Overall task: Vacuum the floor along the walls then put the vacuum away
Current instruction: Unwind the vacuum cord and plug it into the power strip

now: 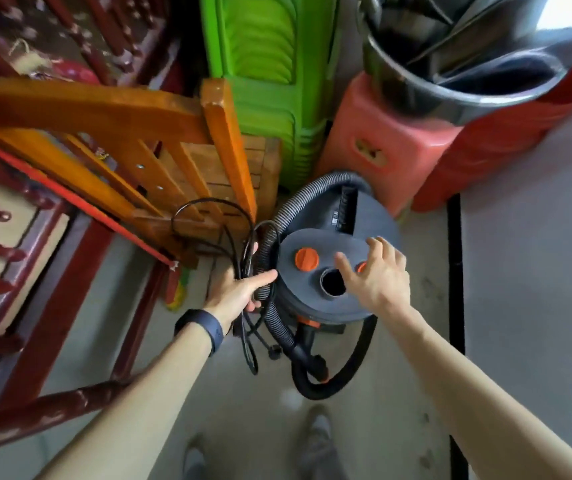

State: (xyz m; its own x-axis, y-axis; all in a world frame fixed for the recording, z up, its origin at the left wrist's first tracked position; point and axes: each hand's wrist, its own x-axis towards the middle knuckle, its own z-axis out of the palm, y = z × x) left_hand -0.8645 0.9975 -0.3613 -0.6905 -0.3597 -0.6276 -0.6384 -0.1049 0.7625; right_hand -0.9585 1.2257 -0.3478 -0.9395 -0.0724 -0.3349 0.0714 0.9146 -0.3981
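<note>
A grey canister vacuum (315, 299) with orange knobs stands on the floor in the middle of the view. Its ribbed hose (279, 216) loops over the back and down the left side. My left hand (243, 289), with a dark wristband, grips a bundle of looped black power cord (208, 209) against the hose at the vacuum's left side. My right hand (378, 275) hovers over the vacuum's top with its fingers spread, covering part of one orange knob, holding nothing.
An orange wooden chair (160, 140) lies tilted to the left. Green stacked plastic chairs (267, 84) and red stools (381, 143) carrying steel pots (451, 74) stand behind the vacuum. Dark red carved furniture (35, 289) fills the left. Grey floor (534, 271) lies to the right.
</note>
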